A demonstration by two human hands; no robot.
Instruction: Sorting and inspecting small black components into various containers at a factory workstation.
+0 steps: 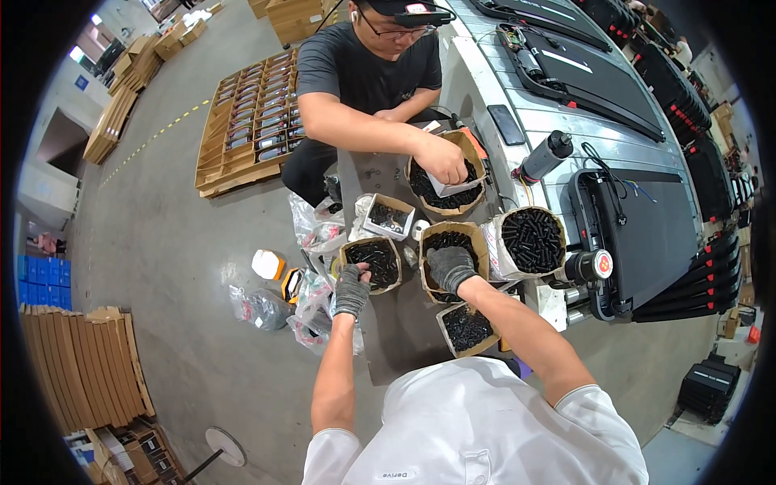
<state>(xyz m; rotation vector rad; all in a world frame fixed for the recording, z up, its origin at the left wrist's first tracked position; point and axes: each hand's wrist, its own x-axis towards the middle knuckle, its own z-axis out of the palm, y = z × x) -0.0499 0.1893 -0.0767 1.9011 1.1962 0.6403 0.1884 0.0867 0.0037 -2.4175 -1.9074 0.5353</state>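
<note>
My left hand (pixel 352 291), in a grey glove with bare fingertips, is at the near-left rim of a cardboard box of small black parts (pixel 373 260). Its fingers are drawn together; whatever they may hold is too small to make out. My right hand (pixel 450 267), also gloved in grey, reaches down into the middle cardboard box (pixel 482 257), among black screw-like pieces. The fingertips of that hand are hidden. Just right stands a white-sided box of short black cylinders (pixel 531 241). Nearer me is a box of small black rings (pixel 466 327).
Across the table (pixel 400 335), a co-worker's hand (pixel 442 160) dips into a white tray over another box of black parts. A small white box (pixel 389 217) lies between. A conveyor (pixel 477 48) on the right carries black panels, a phone (pixel 506 125) and a motor-like cylinder (pixel 547 156). Plastic bags (pixel 311 303) lie left.
</note>
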